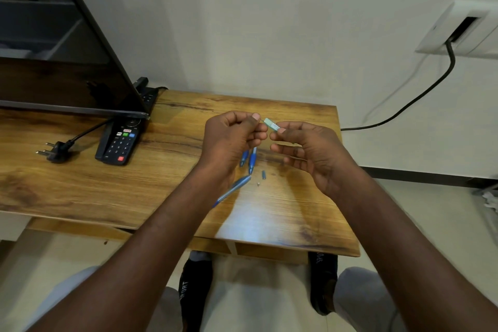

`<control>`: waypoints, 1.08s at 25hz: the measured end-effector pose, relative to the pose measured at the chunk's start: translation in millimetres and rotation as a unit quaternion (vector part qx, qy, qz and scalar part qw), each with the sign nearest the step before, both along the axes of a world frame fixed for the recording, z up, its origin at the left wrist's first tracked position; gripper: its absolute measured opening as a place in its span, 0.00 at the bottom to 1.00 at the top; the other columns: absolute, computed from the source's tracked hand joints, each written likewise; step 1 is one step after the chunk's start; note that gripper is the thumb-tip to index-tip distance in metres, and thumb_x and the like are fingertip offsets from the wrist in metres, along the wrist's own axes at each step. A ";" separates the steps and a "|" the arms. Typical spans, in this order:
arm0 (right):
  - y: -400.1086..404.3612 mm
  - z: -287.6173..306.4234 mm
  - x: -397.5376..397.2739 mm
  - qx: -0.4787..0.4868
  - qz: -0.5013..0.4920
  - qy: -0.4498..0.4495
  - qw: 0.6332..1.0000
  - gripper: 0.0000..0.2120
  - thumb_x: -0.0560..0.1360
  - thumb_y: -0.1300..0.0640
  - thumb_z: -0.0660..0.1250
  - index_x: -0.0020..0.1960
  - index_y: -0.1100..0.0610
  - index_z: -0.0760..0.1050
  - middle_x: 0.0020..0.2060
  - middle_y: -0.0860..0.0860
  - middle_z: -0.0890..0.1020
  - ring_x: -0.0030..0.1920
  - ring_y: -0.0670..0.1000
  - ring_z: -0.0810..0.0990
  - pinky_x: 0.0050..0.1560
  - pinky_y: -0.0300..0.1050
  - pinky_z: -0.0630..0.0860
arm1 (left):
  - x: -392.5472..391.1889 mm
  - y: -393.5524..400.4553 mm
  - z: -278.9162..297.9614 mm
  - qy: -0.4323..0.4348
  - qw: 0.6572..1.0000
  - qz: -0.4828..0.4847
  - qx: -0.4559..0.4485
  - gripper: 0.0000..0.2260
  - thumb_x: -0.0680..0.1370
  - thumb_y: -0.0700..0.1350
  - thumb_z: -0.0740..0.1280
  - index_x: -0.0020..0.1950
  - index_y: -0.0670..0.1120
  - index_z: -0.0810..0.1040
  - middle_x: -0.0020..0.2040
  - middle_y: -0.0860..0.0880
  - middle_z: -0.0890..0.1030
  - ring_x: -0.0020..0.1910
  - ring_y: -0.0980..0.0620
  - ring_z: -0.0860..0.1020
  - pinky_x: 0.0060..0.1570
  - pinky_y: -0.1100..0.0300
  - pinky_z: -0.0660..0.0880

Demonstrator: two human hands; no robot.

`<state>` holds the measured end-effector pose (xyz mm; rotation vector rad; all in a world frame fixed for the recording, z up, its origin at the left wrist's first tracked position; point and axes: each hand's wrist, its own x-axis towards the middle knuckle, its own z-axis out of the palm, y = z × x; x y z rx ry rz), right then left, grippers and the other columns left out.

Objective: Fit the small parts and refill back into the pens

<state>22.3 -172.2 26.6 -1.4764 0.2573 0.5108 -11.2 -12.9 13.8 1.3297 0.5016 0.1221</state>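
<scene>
A small pale green translucent plastic pen piece (270,124) is held up in the air above the wooden bench (296,210), between the two hands, roughly over the far middle of the bench top. The right hand (310,151) pinches its nearer end between thumb and forefinger, the other fingers loosely spread below, which leaves the far end free. The left hand (234,137) is curled, thumb and fingertips drawn together right at that free end; whether it nips a thin part there or only touches it is too small to tell. The hands sit close together, almost touching, likely so the tiny piece can be worked at both ends.

Directly beneath them lie the blue plastic pen barrels (249,158), side by side, and a third blue translucent pen tube (234,188) slanting toward the near edge. Just beside these rest a small dark blue cap piece (263,174) and a tiny pale bit (258,184), laid out within reach, apart from one another.

Further left are a black remote control with coloured buttons (121,140), a black three-pin plug (55,149) on its cord, and the dark screen (54,62) standing at the bench's back.
</scene>
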 end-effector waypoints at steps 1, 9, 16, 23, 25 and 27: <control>0.5 -0.9 -0.2 -0.016 0.008 -0.010 1.000 0.09 0.78 0.62 0.74 0.58 0.58 0.85 0.50 0.54 0.90 0.53 0.54 0.89 0.44 0.43 0.79 | 0.5 0.5 0.2 -0.004 1.000 0.001 0.015 0.08 0.81 0.41 0.72 0.56 0.36 0.83 0.46 0.39 0.88 0.43 0.48 0.86 0.48 0.58 0.84; 2.8 -7.1 1.3 -0.088 0.031 -0.051 0.994 0.06 0.76 0.62 0.76 0.52 0.57 0.86 0.46 0.52 0.90 0.50 0.53 0.90 0.49 0.49 0.80 | 1.8 5.2 -0.5 -0.023 0.996 -0.002 0.085 0.07 0.82 0.42 0.71 0.55 0.38 0.84 0.45 0.42 0.88 0.43 0.49 0.87 0.46 0.59 0.84; 3.2 -6.4 -0.2 -0.102 0.057 -0.063 0.991 0.06 0.75 0.62 0.76 0.52 0.57 0.86 0.47 0.53 0.90 0.51 0.56 0.89 0.52 0.53 0.81 | 3.1 5.9 -0.3 -0.038 0.990 0.001 0.133 0.05 0.82 0.41 0.71 0.54 0.41 0.84 0.44 0.43 0.88 0.41 0.51 0.86 0.45 0.59 0.84; 3.3 -5.2 -1.6 -0.117 0.081 -0.068 0.987 0.06 0.76 0.63 0.75 0.52 0.58 0.86 0.46 0.52 0.90 0.50 0.54 0.90 0.59 0.59 0.82 | 4.5 9.6 -2.3 -0.040 0.989 0.002 0.144 0.06 0.82 0.43 0.71 0.53 0.41 0.85 0.44 0.43 0.88 0.42 0.49 0.86 0.44 0.57 0.82; 3.6 -5.1 -1.4 -0.114 0.083 -0.066 0.988 0.06 0.76 0.63 0.75 0.53 0.58 0.86 0.46 0.52 0.90 0.50 0.54 0.90 0.57 0.57 0.82 | 4.7 10.3 -2.6 -0.041 0.988 0.001 0.150 0.06 0.82 0.43 0.72 0.52 0.41 0.85 0.43 0.44 0.88 0.41 0.49 0.86 0.44 0.57 0.82; 3.8 -4.7 -1.3 -0.109 0.083 -0.061 0.989 0.07 0.76 0.63 0.75 0.54 0.58 0.85 0.46 0.52 0.90 0.49 0.53 0.90 0.57 0.56 0.82 | 4.9 10.4 -2.8 -0.043 0.987 -0.002 0.154 0.06 0.82 0.44 0.72 0.52 0.41 0.85 0.43 0.44 0.88 0.41 0.50 0.85 0.44 0.57 0.82</control>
